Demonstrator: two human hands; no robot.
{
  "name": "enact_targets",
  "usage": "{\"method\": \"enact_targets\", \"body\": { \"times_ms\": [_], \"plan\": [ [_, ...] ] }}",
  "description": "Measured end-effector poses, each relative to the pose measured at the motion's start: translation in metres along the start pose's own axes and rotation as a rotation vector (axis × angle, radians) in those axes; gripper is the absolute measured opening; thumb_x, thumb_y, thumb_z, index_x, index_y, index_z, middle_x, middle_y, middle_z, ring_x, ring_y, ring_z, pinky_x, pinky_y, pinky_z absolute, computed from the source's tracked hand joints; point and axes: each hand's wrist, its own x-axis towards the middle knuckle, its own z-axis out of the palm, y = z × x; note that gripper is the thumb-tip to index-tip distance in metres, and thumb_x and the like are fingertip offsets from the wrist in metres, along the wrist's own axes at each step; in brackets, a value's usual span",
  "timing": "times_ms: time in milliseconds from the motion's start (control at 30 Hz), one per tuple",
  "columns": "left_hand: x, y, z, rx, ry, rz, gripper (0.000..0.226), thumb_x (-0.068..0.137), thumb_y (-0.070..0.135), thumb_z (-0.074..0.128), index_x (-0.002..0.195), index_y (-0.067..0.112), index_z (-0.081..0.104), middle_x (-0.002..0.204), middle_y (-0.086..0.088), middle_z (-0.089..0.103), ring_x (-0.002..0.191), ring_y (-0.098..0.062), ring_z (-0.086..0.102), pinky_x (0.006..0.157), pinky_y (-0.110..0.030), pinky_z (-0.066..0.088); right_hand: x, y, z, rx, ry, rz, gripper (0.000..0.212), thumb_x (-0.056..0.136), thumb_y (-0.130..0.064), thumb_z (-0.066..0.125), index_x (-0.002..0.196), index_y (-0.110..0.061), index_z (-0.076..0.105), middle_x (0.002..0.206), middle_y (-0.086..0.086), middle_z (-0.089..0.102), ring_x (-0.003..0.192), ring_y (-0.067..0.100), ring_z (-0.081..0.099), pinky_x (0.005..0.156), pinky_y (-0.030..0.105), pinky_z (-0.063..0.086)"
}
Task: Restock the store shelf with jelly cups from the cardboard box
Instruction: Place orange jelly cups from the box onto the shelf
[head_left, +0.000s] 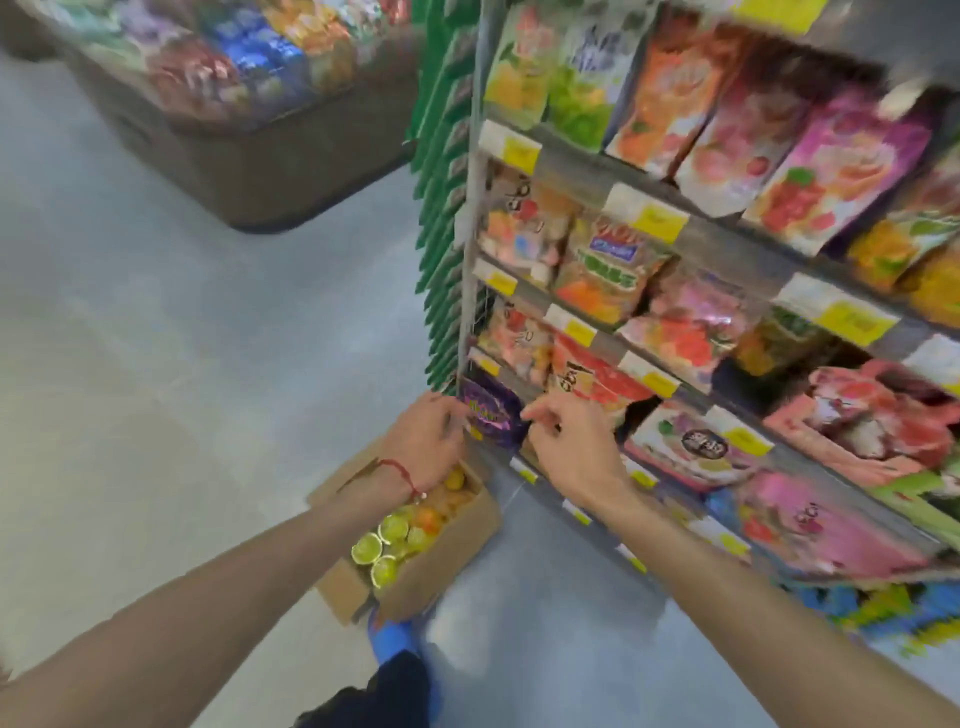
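- Left hand (423, 436), nearest, grips the left edge of a purple bag (491, 413) low on the shelf (571, 156).
- Right hand (566, 441) is curled at the bag's right edge; the blur hides its grip.
- Jelly cups (395, 530) fill the cardboard box (447, 561) on the floor below.

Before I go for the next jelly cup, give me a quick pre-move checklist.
1. Cardboard box open on the floor: ok.
2. Jelly cups left in it: ok.
3. Hands free: not ok; left hand and right hand are both at the purple bag.
4. Hold on that bag: cannot tell, blurred.
5. Open spot for cups on the shelf: cannot tell.
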Motion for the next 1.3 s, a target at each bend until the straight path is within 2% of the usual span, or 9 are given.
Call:
{"method": "enact_targets", "body": {
  "times_ms": [100, 233, 400, 500, 667, 867, 1000, 1167, 1300],
  "plan": [
    [0.016, -0.063, -0.012, -0.073, -0.01, -0.156, 0.022, 0.089, 0.014, 0.057, 0.106, 0.012, 0.071, 0.113, -0.015, 0.066, 0.105, -0.031, 0.063, 0.09, -0.033, 0.047, 0.032, -0.001, 0.056, 0.004, -0.113, 0.061, 0.023, 0.09, -0.007, 0.06, 0.102, -0.021, 0.075, 0.092, -0.003, 0.067, 0.091, 0.018, 0.065, 0.077, 0.028, 0.048],
    [0.031, -0.138, -0.016, -0.147, -0.015, -0.374, 0.02, 0.09, 0.011, 0.059, 0.106, 0.012, 0.072, 0.113, -0.009, 0.068, 0.104, -0.026, 0.065, 0.092, -0.031, 0.049, 0.071, 0.002, 0.124, 0.022, -0.249, 0.155, 0.023, 0.089, -0.007, 0.061, 0.094, -0.026, 0.073, 0.099, 0.001, 0.074, 0.097, 0.023, 0.067, 0.088, 0.039, 0.054],
    [0.045, -0.204, 0.01, -0.268, -0.003, -0.617, 0.023, 0.09, 0.012, 0.058, 0.11, 0.011, 0.07, 0.115, -0.006, 0.069, 0.106, -0.022, 0.064, 0.091, -0.023, 0.045, 0.113, 0.027, 0.193, 0.013, -0.415, 0.239, 0.022, 0.09, -0.004, 0.061, 0.095, -0.02, 0.076, 0.093, -0.003, 0.071, 0.097, 0.019, 0.067, 0.085, 0.025, 0.046],
    [0.06, -0.235, 0.043, -0.325, 0.012, -0.744, 0.019, 0.088, 0.014, 0.059, 0.102, 0.016, 0.071, 0.111, -0.007, 0.071, 0.103, -0.026, 0.065, 0.095, -0.036, 0.05, 0.142, 0.056, 0.232, 0.01, -0.514, 0.282, 0.025, 0.092, -0.003, 0.057, 0.091, -0.023, 0.072, 0.091, -0.005, 0.069, 0.095, 0.016, 0.066, 0.09, 0.029, 0.051],
    [0.079, -0.274, 0.121, -0.476, 0.062, -0.929, 0.013, 0.086, 0.013, 0.059, 0.092, 0.023, 0.065, 0.104, -0.005, 0.07, 0.096, -0.025, 0.066, 0.094, -0.041, 0.052, 0.179, 0.108, 0.287, -0.038, -0.632, 0.312, 0.023, 0.096, -0.007, 0.055, 0.104, -0.017, 0.074, 0.093, -0.006, 0.066, 0.09, 0.012, 0.061, 0.079, 0.022, 0.043],
    [0.093, -0.329, 0.218, -0.449, 0.004, -1.029, 0.023, 0.088, 0.015, 0.061, 0.109, 0.012, 0.069, 0.111, 0.0, 0.069, 0.102, -0.019, 0.063, 0.082, -0.02, 0.041, 0.202, 0.186, 0.364, -0.109, -0.72, 0.312, 0.021, 0.093, -0.007, 0.057, 0.091, -0.024, 0.068, 0.088, -0.004, 0.067, 0.086, 0.016, 0.063, 0.078, 0.03, 0.051],
    [0.096, -0.377, 0.28, -0.46, -0.095, -1.09, 0.025, 0.088, 0.017, 0.061, 0.111, 0.014, 0.068, 0.113, -0.004, 0.068, 0.108, -0.022, 0.061, 0.09, -0.027, 0.047, 0.215, 0.24, 0.421, -0.159, -0.731, 0.376, 0.019, 0.095, -0.012, 0.057, 0.097, -0.021, 0.073, 0.096, -0.002, 0.07, 0.096, 0.019, 0.065, 0.087, 0.034, 0.054],
    [0.108, -0.428, 0.341, -0.437, -0.204, -1.074, 0.03, 0.086, 0.016, 0.06, 0.115, 0.012, 0.065, 0.114, -0.007, 0.066, 0.107, -0.026, 0.061, 0.083, -0.027, 0.045, 0.229, 0.299, 0.485, -0.232, -0.736, 0.465, 0.019, 0.096, -0.013, 0.056, 0.1, -0.023, 0.071, 0.104, 0.001, 0.07, 0.095, 0.021, 0.063, 0.072, 0.028, 0.047],
    [0.125, -0.464, 0.381, -0.376, -0.198, -1.049, 0.043, 0.084, 0.024, 0.067, 0.125, 0.016, 0.059, 0.127, -0.004, 0.062, 0.113, -0.026, 0.059, 0.09, -0.031, 0.047, 0.241, 0.336, 0.529, -0.314, -0.772, 0.464, 0.02, 0.096, -0.012, 0.055, 0.11, -0.018, 0.068, 0.117, 0.008, 0.068, 0.11, 0.027, 0.061, 0.089, 0.029, 0.046]
  ]
}}
